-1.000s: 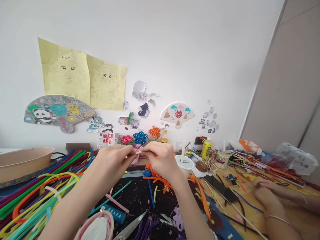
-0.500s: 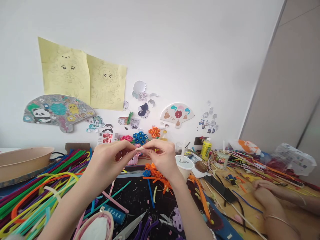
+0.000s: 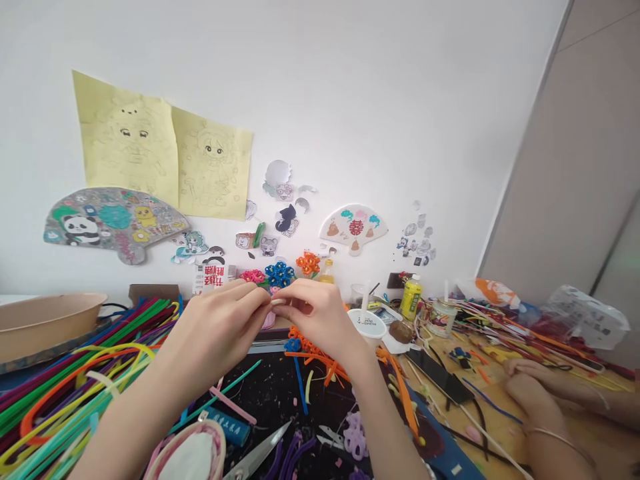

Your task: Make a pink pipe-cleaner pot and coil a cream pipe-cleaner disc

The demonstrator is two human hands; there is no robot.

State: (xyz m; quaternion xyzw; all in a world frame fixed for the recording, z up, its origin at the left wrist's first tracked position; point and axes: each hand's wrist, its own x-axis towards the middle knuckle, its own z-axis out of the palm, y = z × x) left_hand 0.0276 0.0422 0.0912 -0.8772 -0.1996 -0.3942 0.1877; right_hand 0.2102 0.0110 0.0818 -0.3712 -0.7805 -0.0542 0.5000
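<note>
My left hand (image 3: 223, 325) and my right hand (image 3: 320, 317) are raised together above the black cutting mat (image 3: 273, 393). Their fingertips meet and pinch a small pale pink piece of pipe cleaner (image 3: 277, 303) between them. Both hands are closed on it; most of the piece is hidden by the fingers. Behind the hands stand small pipe-cleaner flowers in pink, blue (image 3: 280, 273) and orange (image 3: 309, 263).
A big heap of coloured pipe cleaners (image 3: 75, 373) lies at left beside a tan bowl (image 3: 45, 320). Scissors (image 3: 257, 455) lie near the front. A paper cup (image 3: 367, 327), a yellow bottle (image 3: 411, 297) and a black phone (image 3: 440, 377) stand right. Another person's hands (image 3: 535, 393) rest at far right.
My hands dipped slightly and stayed joined at the fingertips, working the pink piece; the fingers shifted a little. The other person's hands barely moved.
</note>
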